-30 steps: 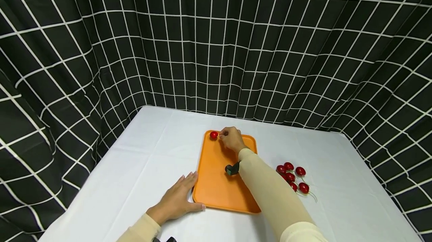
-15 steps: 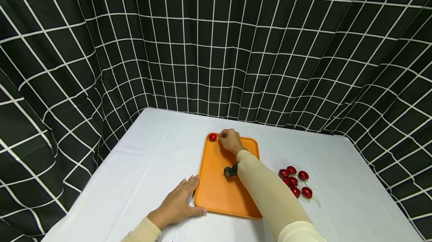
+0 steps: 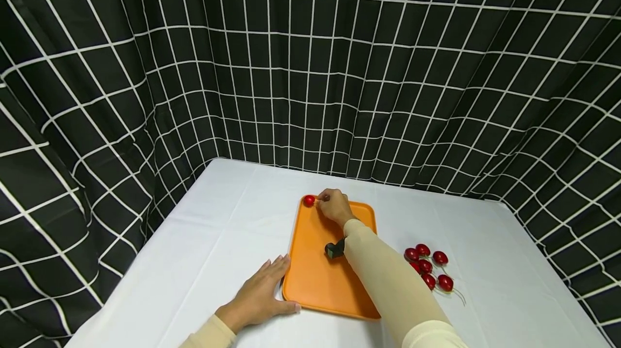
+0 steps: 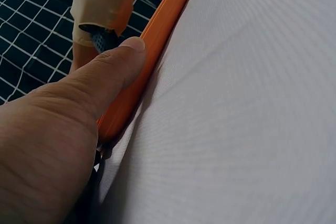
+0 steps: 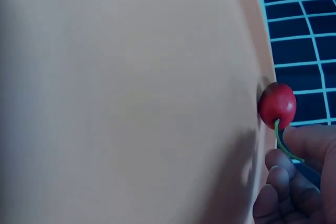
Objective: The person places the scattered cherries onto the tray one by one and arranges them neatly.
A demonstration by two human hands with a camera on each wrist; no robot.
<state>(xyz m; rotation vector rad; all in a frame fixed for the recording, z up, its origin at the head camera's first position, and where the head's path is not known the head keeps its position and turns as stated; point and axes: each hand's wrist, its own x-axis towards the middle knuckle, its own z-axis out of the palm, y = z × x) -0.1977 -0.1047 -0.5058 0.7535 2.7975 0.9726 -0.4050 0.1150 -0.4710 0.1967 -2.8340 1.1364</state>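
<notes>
**Cherry held at the tray's far corner**

Little is being shifted since a second ago: the cherry [image 3: 309, 200] is still being pinched by its stem in the right hand [image 3: 332, 207], mid-frame, at the orange tray [image 3: 315, 272]'s upper-left corner. The left hand [image 3: 259, 297] is being rested flat, fingers straight, against the tray's near edge.

- The left hand [image 4: 47, 145] fills the lower left, its thumb [image 4: 113, 69] lying straight against the orange tray's rim [image 4: 157, 40].
- White tablecloth [image 4: 247, 108] covers the right.
- A cream sleeve [image 4: 105, 1] hangs above; the dark thing at its cuff is perhaps a strap.
</notes>
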